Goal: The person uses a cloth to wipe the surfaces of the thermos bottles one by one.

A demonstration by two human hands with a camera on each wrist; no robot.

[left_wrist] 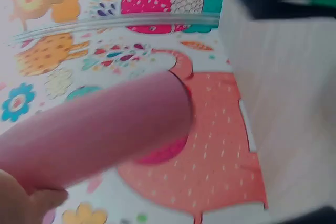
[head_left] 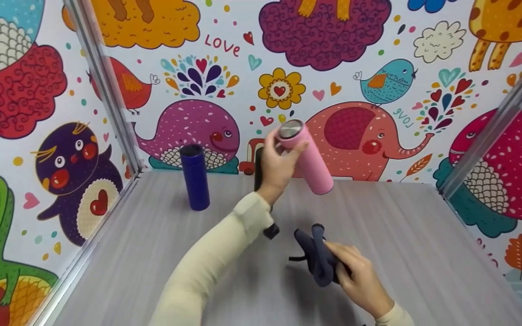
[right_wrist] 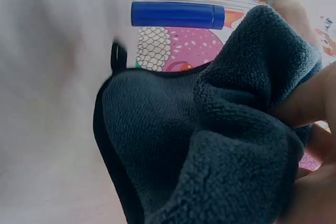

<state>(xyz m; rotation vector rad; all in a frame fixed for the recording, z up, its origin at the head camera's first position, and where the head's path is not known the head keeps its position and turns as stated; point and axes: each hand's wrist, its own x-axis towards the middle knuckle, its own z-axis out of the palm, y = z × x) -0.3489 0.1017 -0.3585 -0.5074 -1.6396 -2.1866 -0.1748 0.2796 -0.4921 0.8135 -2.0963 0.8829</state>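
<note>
In the head view my left hand (head_left: 279, 167) grips a pink insulated bottle (head_left: 314, 165) near its silver-topped end. The bottle is raised and tilted, its base toward the lower right. Its smooth pink side (left_wrist: 115, 124) fills much of the left wrist view. Lower and to the right, my right hand (head_left: 363, 276) pinches a folded dark grey-blue cloth (head_left: 319, 260). The fluffy cloth (right_wrist: 152, 114) has black edging and a small black loop in the right wrist view. A blue bottle (head_left: 195, 179) stands upright on the table, left of both hands.
A dark upright shape (head_left: 258, 170) is mostly hidden behind my left hand and wrist. The grey table (head_left: 401, 235) meets printed cartoon walls at the back and sides. Metal corner strips (head_left: 107, 86) run along the wall joints.
</note>
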